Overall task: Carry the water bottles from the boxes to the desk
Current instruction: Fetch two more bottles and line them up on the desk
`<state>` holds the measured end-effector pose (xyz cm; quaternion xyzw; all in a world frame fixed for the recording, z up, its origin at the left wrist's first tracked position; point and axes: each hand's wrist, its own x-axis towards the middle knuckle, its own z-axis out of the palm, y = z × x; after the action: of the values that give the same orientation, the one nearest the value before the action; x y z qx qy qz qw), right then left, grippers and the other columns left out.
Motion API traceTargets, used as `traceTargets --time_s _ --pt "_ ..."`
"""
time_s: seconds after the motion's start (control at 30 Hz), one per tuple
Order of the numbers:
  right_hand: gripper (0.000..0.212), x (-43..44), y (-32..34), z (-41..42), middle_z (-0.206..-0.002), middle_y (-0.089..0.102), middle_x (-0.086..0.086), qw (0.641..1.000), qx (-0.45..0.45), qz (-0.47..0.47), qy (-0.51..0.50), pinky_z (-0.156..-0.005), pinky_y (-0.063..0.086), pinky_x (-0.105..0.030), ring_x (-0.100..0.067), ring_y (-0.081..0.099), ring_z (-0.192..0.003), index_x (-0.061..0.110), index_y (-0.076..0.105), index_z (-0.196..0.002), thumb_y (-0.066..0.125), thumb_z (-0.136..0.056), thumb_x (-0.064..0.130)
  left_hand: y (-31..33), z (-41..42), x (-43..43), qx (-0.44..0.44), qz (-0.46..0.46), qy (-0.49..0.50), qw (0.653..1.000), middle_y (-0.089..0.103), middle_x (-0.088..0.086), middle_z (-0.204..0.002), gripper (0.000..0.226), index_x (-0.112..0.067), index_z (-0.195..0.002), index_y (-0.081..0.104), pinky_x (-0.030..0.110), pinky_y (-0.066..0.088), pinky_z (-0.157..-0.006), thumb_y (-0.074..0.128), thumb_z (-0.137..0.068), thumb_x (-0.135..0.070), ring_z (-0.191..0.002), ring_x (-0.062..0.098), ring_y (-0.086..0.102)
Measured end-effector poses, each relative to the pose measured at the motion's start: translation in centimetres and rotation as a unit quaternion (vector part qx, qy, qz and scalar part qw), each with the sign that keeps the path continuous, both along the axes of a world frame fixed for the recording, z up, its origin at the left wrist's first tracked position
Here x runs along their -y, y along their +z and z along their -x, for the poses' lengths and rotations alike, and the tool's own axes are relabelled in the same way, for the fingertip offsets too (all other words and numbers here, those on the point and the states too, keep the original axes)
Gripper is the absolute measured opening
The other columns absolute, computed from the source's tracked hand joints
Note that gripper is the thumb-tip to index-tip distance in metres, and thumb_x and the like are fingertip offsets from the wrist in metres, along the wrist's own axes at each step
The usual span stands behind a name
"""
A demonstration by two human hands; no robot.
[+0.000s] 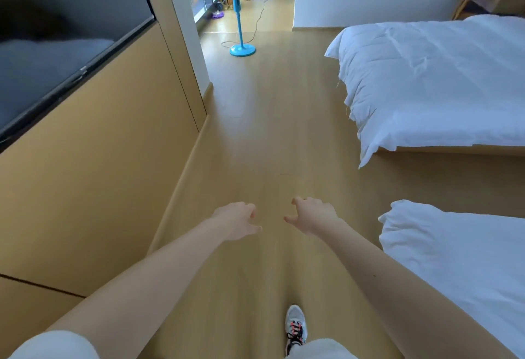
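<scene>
White sleeve fabric (54, 344) is seen at the bottom left edge, and two bare forearms are stretched forward over the wooden floor (255, 131). The left hand (238, 221) and the right hand (312, 216) are held side by side above the floor, near each other but apart. The fingers of both hands are loosely curled and relaxed, and nothing is grasped by either. Where the water bottles are cannot be told from this view.

Between the forearms, low in the view, a white sneaker (295, 327) with pink laces is planted on the floor. To the right, a white duvet (460, 267) is draped close beside the right forearm. Farther off, a second bed (440, 80) is covered in rumpled white bedding that hangs over its near corner.

On the left, a wood-panelled wall (99, 174) is fitted with a dark television screen (56, 40). At the far end of the floor, a blue pedestal fan (241, 26) is stood upright on its round base, and its cable (261, 15) is trailed across the floor behind it.
</scene>
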<state>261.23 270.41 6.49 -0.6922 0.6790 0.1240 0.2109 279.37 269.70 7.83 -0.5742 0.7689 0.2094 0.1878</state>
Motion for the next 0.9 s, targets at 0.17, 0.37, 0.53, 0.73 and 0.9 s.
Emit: traceTargets --time_s 0.17,0.37,0.53,0.73,0.9 --pt "0.065 7.5 -0.5 3.8 -0.144 0.042 -0.011 1.0 0.03 0.007 -0.005 -0.102 0.04 -0.042 -0.03 0.044 -0.13 0.018 0.027 -0.148 0.044 -0.096 0.054 -0.3 4.2 6.8 0.073 0.013 -0.022 0.997 0.051 0.005 -0.129 0.049 -0.017 -0.134 0.045 0.038 0.043 -0.092 0.045 -0.097 -0.05 -0.117 0.026 0.051" --pt "0.065 13.4 -1.6 6.8 -0.145 0.041 -0.011 0.999 0.026 -0.018 0.004 -0.102 0.038 -0.042 -0.03 0.042 -0.131 0.018 0.03 -0.148 0.04 -0.097 0.056 -0.6 8.1 13.4 0.061 0.006 -0.011 0.998 0.051 0.006 -0.131 0.049 -0.016 -0.132 0.046 0.037 0.043 -0.089 0.044 -0.097 -0.051 -0.118 0.027 0.052" --pt "0.062 17.7 -2.0 9.1 -0.145 0.041 -0.01 0.999 0.027 -0.019 -0.012 -0.102 0.037 -0.043 -0.029 0.042 -0.131 0.018 0.031 -0.146 0.039 -0.097 0.056 -1.1 9.8 18.6 0.051 -0.002 -0.02 0.998 0.051 0.006 -0.131 0.048 -0.016 -0.132 0.046 0.037 0.045 -0.091 0.044 -0.097 -0.05 -0.117 0.027 0.052" --pt "0.061 24.1 -2.8 11.6 -0.143 0.043 -0.01 0.998 0.015 -0.032 -0.052 -0.099 0.039 -0.041 -0.029 0.044 -0.129 0.017 0.035 -0.144 0.04 -0.097 0.055 -2.4 12.1 27.6 0.048 0.0 -0.073 0.996 0.05 0.006 -0.13 0.046 -0.017 -0.132 0.046 0.036 0.042 -0.087 0.046 -0.097 -0.047 -0.118 0.026 0.051" --pt "0.06 32.8 -2.1 12.5 -0.144 0.042 -0.009 0.997 -0.007 -0.028 -0.073 -0.099 0.039 -0.04 -0.027 0.043 -0.129 0.017 0.033 -0.145 0.039 -0.098 0.055 -2.6 13.1 37.6 0.053 0.017 -0.098 0.994 0.05 0.007 -0.13 0.047 -0.016 -0.132 0.046 0.038 0.043 -0.09 0.044 -0.098 -0.048 -0.119 0.028 0.051"
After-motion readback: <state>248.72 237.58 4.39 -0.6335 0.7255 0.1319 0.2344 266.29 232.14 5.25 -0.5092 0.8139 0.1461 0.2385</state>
